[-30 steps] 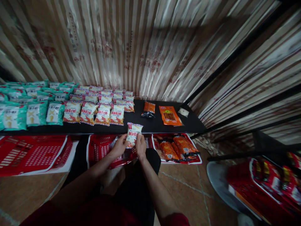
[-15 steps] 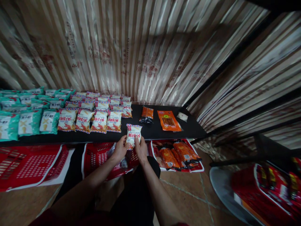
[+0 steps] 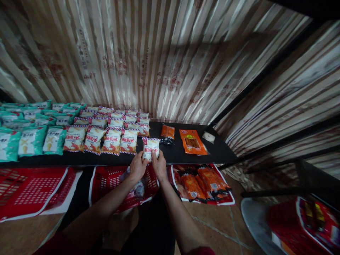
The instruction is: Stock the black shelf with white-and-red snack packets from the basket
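A white snack bag (image 3: 151,146) with a striped top edge is held upright between both hands at the front edge of the black shelf (image 3: 175,154). My left hand (image 3: 138,165) grips its lower left side, and my right hand (image 3: 159,165) pinches its lower right with the thumb on the front. Just left of it stand rows of matching white bags (image 3: 129,141), with teal bags (image 3: 32,141) farther left. To the right lie a small orange and black packet (image 3: 168,131), a larger orange packet (image 3: 192,141) and a small white packet (image 3: 208,137).
Below the shelf are red baskets: one at left (image 3: 34,187), one in the middle (image 3: 106,180) with some bags, and one at right holding orange packets (image 3: 212,177). Another red basket (image 3: 284,216) stands at far right. A striped curtain (image 3: 164,60) hangs behind.
The view has shifted slightly, with the shelf front and baskets lower in the picture. Both hands and the held bag are closer to the front row of white bags.
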Action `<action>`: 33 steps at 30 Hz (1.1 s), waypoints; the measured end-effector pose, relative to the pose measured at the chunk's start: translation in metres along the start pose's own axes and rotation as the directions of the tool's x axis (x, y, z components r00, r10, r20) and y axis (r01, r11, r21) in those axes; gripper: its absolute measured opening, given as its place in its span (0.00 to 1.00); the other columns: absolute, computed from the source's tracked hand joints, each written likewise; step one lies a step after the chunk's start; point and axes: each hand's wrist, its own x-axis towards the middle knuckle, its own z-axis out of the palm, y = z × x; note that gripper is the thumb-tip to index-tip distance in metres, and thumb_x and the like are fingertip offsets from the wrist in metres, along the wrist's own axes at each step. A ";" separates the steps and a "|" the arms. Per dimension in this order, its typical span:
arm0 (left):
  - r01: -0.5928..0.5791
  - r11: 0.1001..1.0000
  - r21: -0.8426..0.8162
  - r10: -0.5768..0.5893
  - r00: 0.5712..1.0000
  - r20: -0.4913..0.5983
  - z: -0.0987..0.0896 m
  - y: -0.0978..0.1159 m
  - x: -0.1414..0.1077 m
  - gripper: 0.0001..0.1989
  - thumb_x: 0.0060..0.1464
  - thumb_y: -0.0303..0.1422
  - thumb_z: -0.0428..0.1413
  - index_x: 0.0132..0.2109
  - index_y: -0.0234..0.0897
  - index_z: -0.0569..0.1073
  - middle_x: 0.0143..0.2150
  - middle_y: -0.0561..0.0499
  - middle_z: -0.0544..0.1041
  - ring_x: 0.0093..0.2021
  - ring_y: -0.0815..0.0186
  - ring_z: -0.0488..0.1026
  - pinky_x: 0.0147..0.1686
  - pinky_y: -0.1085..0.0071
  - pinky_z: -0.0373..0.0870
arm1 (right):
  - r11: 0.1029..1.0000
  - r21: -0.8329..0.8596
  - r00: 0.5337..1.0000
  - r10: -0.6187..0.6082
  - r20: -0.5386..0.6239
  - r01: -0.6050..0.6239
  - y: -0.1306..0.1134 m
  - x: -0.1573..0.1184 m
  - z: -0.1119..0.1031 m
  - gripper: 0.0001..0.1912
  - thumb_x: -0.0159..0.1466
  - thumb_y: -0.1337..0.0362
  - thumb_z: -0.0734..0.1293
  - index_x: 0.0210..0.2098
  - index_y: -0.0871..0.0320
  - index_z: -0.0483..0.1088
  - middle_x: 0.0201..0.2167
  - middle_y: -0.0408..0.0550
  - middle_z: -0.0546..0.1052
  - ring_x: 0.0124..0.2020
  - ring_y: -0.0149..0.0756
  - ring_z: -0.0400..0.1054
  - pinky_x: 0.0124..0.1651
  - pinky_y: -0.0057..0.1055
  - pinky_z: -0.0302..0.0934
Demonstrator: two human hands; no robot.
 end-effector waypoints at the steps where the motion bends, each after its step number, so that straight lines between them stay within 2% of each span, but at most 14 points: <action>1: -0.003 1.000 -0.003 0.003 1.000 -0.003 0.001 0.000 0.001 0.22 0.51 0.29 0.52 0.54 0.33 0.65 0.50 0.41 0.73 0.51 0.57 0.69 0.53 0.60 0.62 | 1.000 -0.006 1.000 0.000 -0.002 0.000 0.000 0.002 0.001 0.24 0.61 0.48 0.56 0.44 0.59 0.67 0.34 0.52 0.77 0.33 0.38 0.70 0.36 0.30 0.60; 6: -0.084 0.996 0.042 0.085 0.996 -0.018 0.007 -0.005 0.002 0.23 0.53 0.28 0.48 0.56 0.33 0.62 0.52 0.40 0.71 0.53 0.57 0.68 0.54 0.60 0.62 | 1.000 -0.009 1.000 0.017 -0.010 -0.017 0.001 0.011 0.005 0.24 0.61 0.47 0.56 0.44 0.59 0.67 0.33 0.50 0.77 0.32 0.38 0.70 0.35 0.30 0.60; 13: -0.223 0.967 0.123 0.228 0.973 -0.028 0.015 -0.012 0.000 0.27 0.51 0.24 0.46 0.60 0.27 0.58 0.60 0.35 0.62 0.61 0.54 0.58 0.61 0.56 0.54 | 1.000 0.010 0.999 0.025 -0.023 -0.025 0.000 0.025 0.014 0.23 0.61 0.47 0.56 0.43 0.59 0.67 0.33 0.51 0.77 0.32 0.39 0.70 0.35 0.30 0.60; 23: -0.285 0.942 0.178 0.295 0.955 -0.030 0.028 -0.021 0.007 0.29 0.51 0.22 0.45 0.62 0.27 0.54 0.64 0.36 0.55 0.65 0.54 0.50 0.62 0.55 0.52 | 0.999 -0.017 0.999 0.032 -0.028 -0.032 -0.005 0.041 0.024 0.22 0.61 0.49 0.56 0.44 0.60 0.67 0.36 0.54 0.76 0.36 0.41 0.70 0.39 0.32 0.60; 29: -0.342 0.901 0.268 0.358 0.933 -0.015 0.031 -0.020 0.010 0.31 0.49 0.20 0.44 0.62 0.27 0.54 0.66 0.37 0.53 0.66 0.56 0.47 0.63 0.55 0.52 | 1.000 -0.018 0.998 0.016 -0.063 -0.017 -0.004 0.052 0.033 0.22 0.61 0.50 0.57 0.43 0.60 0.67 0.34 0.53 0.77 0.34 0.40 0.70 0.36 0.31 0.60; 33: -0.362 0.875 0.322 0.375 0.927 0.022 0.031 -0.021 0.014 0.31 0.50 0.20 0.43 0.63 0.23 0.52 0.66 0.35 0.49 0.67 0.55 0.42 0.63 0.55 0.52 | 1.000 -0.010 0.997 -0.002 -0.075 0.002 -0.004 0.060 0.039 0.21 0.62 0.51 0.56 0.43 0.61 0.67 0.36 0.54 0.77 0.35 0.41 0.70 0.37 0.32 0.60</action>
